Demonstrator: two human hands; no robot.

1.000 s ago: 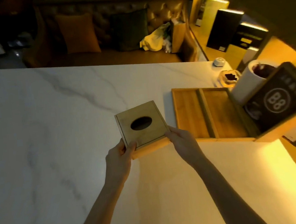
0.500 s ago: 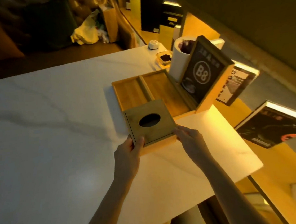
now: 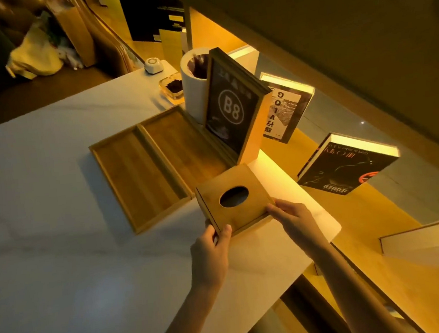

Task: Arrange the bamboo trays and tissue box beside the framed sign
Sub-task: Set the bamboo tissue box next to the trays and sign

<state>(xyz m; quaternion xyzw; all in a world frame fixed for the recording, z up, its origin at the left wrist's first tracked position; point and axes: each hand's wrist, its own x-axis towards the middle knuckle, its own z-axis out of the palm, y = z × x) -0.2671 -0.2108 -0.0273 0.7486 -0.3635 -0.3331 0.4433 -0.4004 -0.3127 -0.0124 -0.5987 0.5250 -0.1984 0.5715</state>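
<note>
A square bamboo tissue box [image 3: 254, 203] with an oval hole in its lid sits near the table's right edge, just in front of the framed sign [image 3: 231, 106] marked B8. My left hand [image 3: 211, 250] grips its near left corner and my right hand [image 3: 294, 220] holds its near right side. Two bamboo trays lie side by side on the white marble table [image 3: 58, 235]: the left tray [image 3: 136, 174] and the right tray [image 3: 181, 145], which touches the sign's base. The box's far left corner meets the trays' near end.
Behind the sign stand a white cylindrical bin [image 3: 194, 88], a small glass ashtray [image 3: 173, 89] and a white call button [image 3: 153, 65]. Books [image 3: 347, 164] lie on a lit wooden shelf past the table's right edge. A sofa with cushions is at the far left.
Both hands have carried the tissue box to the right, from left of the trays to the spot in front of the framed sign. The head view has swung right.
</note>
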